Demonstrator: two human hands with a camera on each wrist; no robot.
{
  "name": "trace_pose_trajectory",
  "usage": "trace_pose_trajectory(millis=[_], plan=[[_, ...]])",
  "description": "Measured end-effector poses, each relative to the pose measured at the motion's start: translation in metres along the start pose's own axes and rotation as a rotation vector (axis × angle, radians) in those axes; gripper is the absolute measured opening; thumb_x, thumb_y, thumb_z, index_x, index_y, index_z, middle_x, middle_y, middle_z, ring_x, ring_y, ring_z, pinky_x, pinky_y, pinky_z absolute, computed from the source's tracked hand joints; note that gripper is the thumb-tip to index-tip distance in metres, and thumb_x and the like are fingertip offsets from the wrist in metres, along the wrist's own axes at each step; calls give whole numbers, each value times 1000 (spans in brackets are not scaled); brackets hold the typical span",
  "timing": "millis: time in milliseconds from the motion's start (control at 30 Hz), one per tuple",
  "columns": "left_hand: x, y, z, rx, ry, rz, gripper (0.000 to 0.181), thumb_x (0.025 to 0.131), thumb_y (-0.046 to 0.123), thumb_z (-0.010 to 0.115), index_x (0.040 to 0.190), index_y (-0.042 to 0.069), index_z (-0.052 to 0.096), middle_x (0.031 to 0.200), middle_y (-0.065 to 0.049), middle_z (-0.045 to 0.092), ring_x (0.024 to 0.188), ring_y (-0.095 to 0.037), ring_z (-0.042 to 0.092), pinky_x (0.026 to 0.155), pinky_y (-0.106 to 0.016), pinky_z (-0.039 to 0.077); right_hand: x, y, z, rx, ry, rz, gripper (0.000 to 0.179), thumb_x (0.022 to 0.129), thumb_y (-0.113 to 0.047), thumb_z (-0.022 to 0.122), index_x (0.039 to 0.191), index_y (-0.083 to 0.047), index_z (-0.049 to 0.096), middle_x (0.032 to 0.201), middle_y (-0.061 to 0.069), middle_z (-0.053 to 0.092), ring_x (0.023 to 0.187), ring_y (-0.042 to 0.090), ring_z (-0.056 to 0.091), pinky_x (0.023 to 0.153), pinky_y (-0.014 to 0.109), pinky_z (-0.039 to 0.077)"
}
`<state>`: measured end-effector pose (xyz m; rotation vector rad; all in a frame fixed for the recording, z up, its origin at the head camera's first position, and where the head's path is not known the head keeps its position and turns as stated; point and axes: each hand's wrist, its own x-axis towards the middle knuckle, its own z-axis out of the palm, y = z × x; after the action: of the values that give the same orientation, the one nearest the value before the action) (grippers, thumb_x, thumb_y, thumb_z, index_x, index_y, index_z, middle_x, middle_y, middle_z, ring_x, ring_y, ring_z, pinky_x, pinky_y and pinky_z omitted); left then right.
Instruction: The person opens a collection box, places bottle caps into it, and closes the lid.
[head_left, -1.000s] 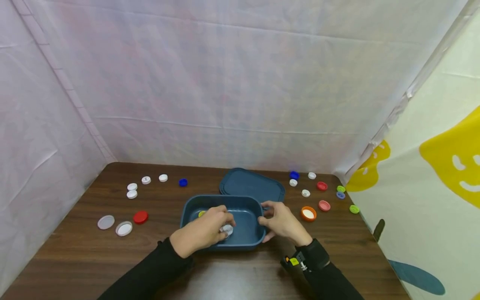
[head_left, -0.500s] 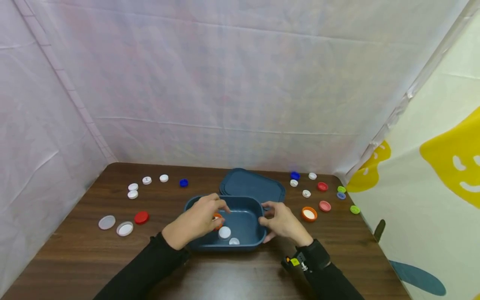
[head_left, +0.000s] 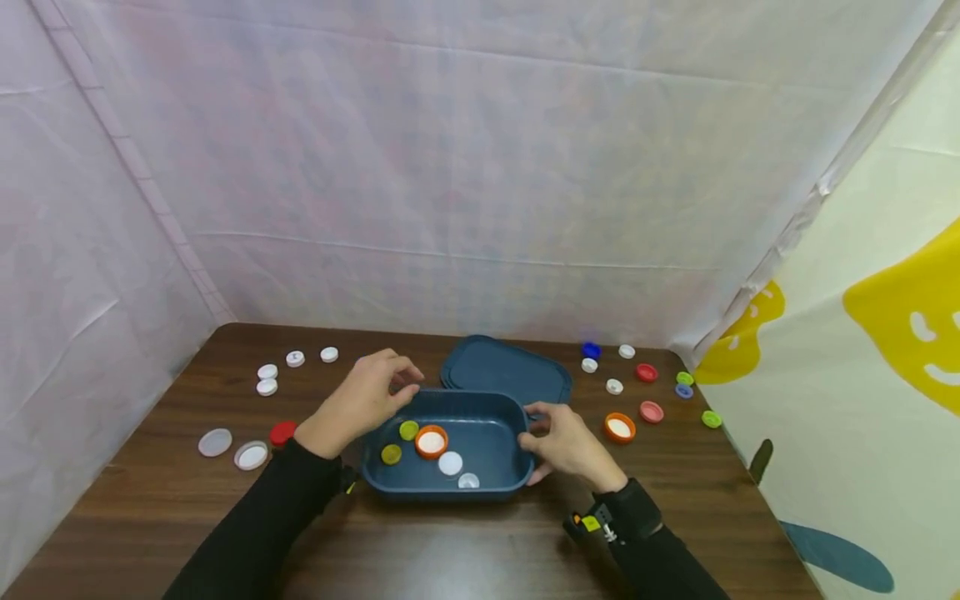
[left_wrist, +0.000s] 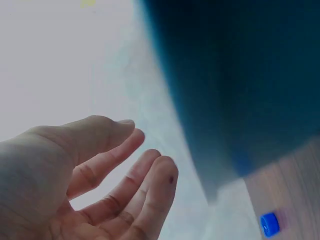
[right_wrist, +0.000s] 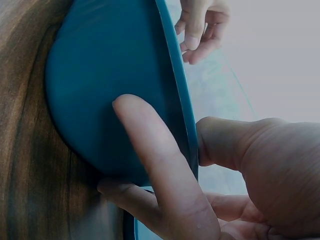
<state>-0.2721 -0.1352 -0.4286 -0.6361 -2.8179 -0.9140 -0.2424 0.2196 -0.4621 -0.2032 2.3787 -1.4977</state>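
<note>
A dark blue rectangular tub (head_left: 491,442) stands at the middle of the table. Inside it lie two yellow-green caps (head_left: 408,430), an orange-rimmed cap (head_left: 431,442), a white cap (head_left: 450,463) and a clear-looking cap (head_left: 468,481). My right hand (head_left: 566,446) grips the tub's right end, thumb at the rim and fingers against the outer wall (right_wrist: 100,100). Over the tub's back left corner hovers my left hand (head_left: 363,398), fingers loosely bent and holding nothing. A blue cap (left_wrist: 270,224) lies on the table near it, mostly hidden by that hand in the head view.
Behind the tub lies a dark blue lid (head_left: 510,371). White caps (head_left: 296,358), a red cap (head_left: 283,432) and two pale lids (head_left: 215,442) lie on the left. Several coloured caps (head_left: 647,372) are scattered on the right. White cloth (head_left: 450,167) hangs behind the table.
My left hand has let go inside the tub and moved up and left to its back left corner, uncovering the caps there. The right hand keeps its grip.
</note>
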Motion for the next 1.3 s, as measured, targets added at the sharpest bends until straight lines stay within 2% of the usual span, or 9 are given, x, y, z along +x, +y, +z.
trace_pose_trajectory(millis=[200,400,567,767,1000,1133,1300], plan=[[6,-29,-8,11,38,-54,14,111,13,79,123,8,84,117,-12,76,110,-30,79,97,-52,69,1,0,-1,2,2,5,62,108,-5,76,164,9,55,147,38,73,69,34,85,65,47,72],[11,-61,-19,27,65,-119,16,111,11,77,123,4,84,115,-16,77,106,-32,76,94,-54,65,2,0,0,-1,-4,15,61,108,-4,76,164,9,55,145,37,74,70,32,85,65,47,73],[16,-83,-32,37,27,-195,22,114,14,74,131,2,81,127,-23,76,117,-41,75,98,-59,64,2,-1,0,-1,1,18,62,108,-4,76,164,9,55,145,37,74,71,32,85,66,48,73],[21,-107,-43,86,13,-225,28,114,12,72,136,-3,78,139,-32,73,127,-50,72,105,-66,62,2,2,2,1,3,19,62,108,-5,77,165,9,55,142,34,77,69,31,85,65,46,72],[26,-124,-44,145,-12,-253,39,112,12,72,147,-7,71,155,-41,60,143,-61,59,118,-74,54,0,3,1,0,-4,11,63,107,-6,77,164,10,55,142,35,77,70,32,85,64,46,72],[28,-131,-43,152,-32,-262,46,111,10,72,153,-9,67,159,-43,57,149,-65,54,123,-76,50,-1,2,2,2,-4,8,63,107,-5,77,164,10,55,142,35,76,70,32,86,64,46,72],[30,-134,-42,169,-69,-265,46,109,9,74,151,-9,68,156,-41,64,144,-61,61,119,-72,55,-1,1,1,3,-9,1,63,107,-6,77,164,10,54,143,35,76,71,32,86,65,47,72]])
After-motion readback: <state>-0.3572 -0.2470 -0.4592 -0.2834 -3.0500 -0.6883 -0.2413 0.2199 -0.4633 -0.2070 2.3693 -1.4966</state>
